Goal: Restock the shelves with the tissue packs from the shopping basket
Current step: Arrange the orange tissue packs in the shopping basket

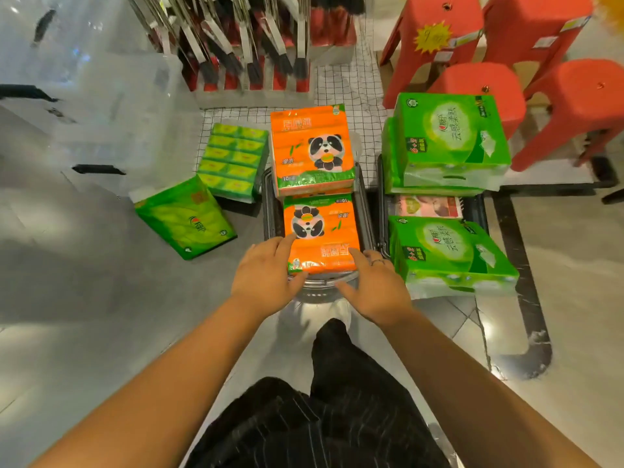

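My left hand and right hand formed a loose, open grip flanking the near orange tissue pack in the basket; not yet clasped. Next, probably squeeze and lift.

Green tissue pack on floor

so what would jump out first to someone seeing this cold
Two bright orange panda tissue packs in the centre: the near pack in the basket with the left hand and right hand on its near corners, the far pack behind it. Green tissue packs stack at right, below red plastic stools.
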A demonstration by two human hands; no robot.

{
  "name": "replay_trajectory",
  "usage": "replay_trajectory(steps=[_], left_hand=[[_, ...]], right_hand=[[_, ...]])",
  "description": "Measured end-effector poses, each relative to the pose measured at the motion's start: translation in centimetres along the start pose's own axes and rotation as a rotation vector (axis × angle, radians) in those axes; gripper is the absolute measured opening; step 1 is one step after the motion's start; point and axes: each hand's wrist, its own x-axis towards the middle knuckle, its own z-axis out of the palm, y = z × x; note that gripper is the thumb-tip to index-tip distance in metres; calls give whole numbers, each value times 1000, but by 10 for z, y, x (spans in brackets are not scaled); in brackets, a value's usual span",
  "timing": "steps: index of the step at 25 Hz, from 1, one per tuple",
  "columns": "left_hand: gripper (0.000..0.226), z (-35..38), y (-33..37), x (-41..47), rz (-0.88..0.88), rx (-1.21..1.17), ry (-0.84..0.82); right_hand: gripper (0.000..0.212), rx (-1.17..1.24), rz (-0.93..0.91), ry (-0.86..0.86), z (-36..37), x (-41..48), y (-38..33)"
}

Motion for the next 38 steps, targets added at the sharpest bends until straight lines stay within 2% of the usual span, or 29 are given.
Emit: replay_trajectory(steps=[4, 7, 11, 18, 21, 23, 26, 30, 33, 36, 38], left_hand=[[71, 24, -16, 82, -69, -110, -38], [67, 59, -45, 132, -138, -157, -111], [67, 131, -103, 192, -154, -174, -132], [79, 261, -185, 239, -285, -216, -154], [88, 296, -206, 251, -336, -223, -132], [94, 312, -212, 255, -403, -332, -129], [102, 320, -213, 255, -438, -465, -77], [111, 309, -218, 264, -553, -490, -93], [116, 300, -241, 272, -496, -467, -165], [130, 303, -274, 283, -415, -496, -188], [140, 307, -289, 291, -392, -578, -210]], right_hand=[[75, 85, -13, -44, -5, 93, 24], [71, 168, 14, -93, 19, 154, 42], [65, 230, 41, -56, 78, 239, 68], [69, 196, 119, 20, 182, 357, 138], [76, 203, 169, 71, 201, 378, 158], [83, 236, 197, 56, 206, 386, 165], [89, 276, 252, 31, 206, 392, 163], [97, 333, 274, 2, 210, 377, 151], [105, 449, 268, -35, 223, 363, 146], [113, 716, 249, 70, 237, 366, 147], [123, 785, 318, 143, 245, 371, 147]])
